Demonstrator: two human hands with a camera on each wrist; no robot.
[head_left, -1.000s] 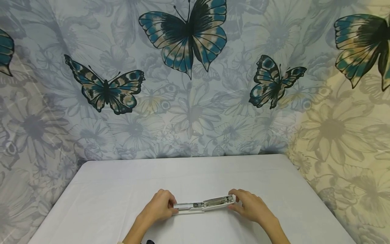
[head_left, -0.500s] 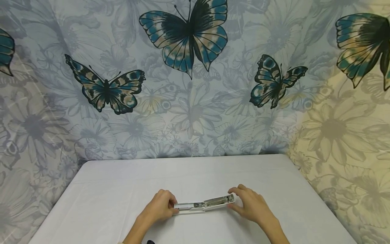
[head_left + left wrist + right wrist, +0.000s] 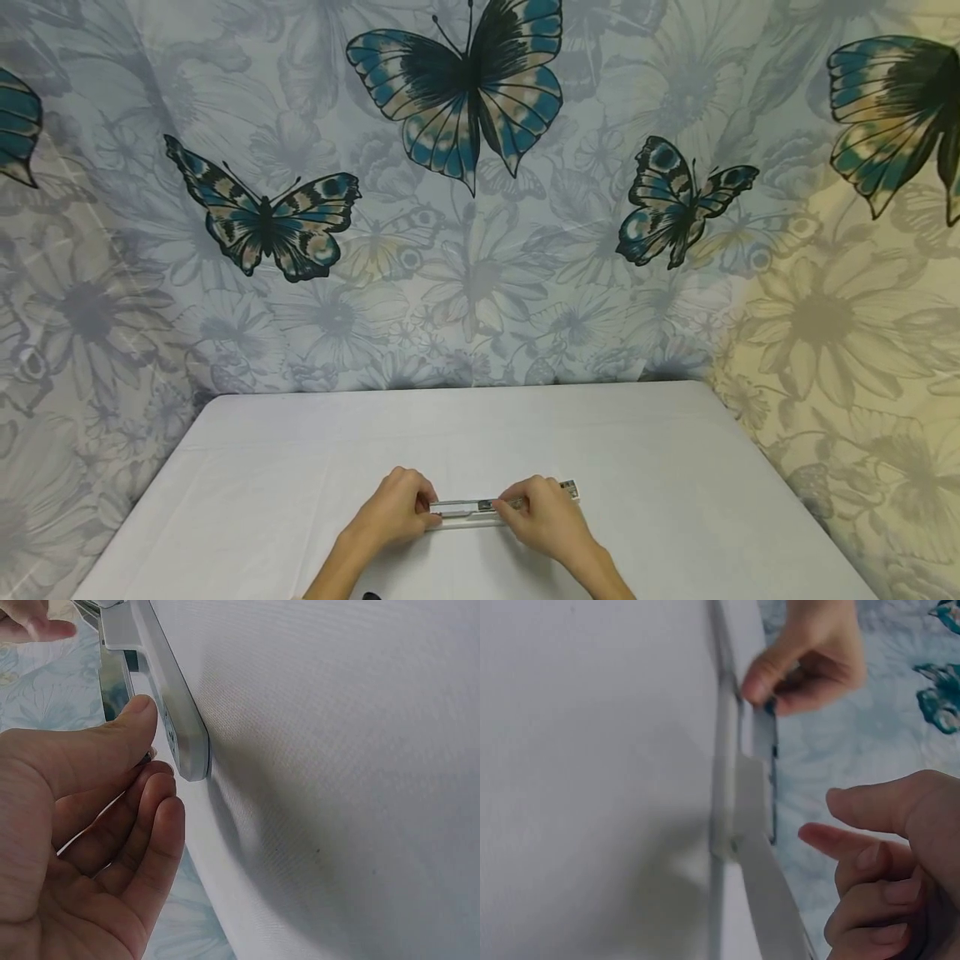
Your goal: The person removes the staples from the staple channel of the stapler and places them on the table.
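Note:
A white stapler [image 3: 468,523] lies opened out lengthwise on the table, its long top cover [image 3: 572,490] swung back to the right and its metal magazine exposed. My left hand [image 3: 397,505] pinches the magazine's left end between thumb and fingers; in the left wrist view the base [image 3: 191,742] runs just past that thumb. Over the stapler's middle is my right hand [image 3: 542,518], hiding part of the cover in the head view. Its thumb and index finger point toward the hinge area with a gap between them, apart from the stapler [image 3: 751,799] in the right wrist view.
A white cloth covers the table [image 3: 300,450]. Behind and at both sides hangs a floral fabric backdrop [image 3: 480,283] printed with blue butterflies. The tip of a small dark object [image 3: 371,596] shows at the bottom edge, near the left forearm.
My right hand has left the cover's far right end and moved left to the stapler's middle. The left hand keeps its pinch, and the stapler stays in place.

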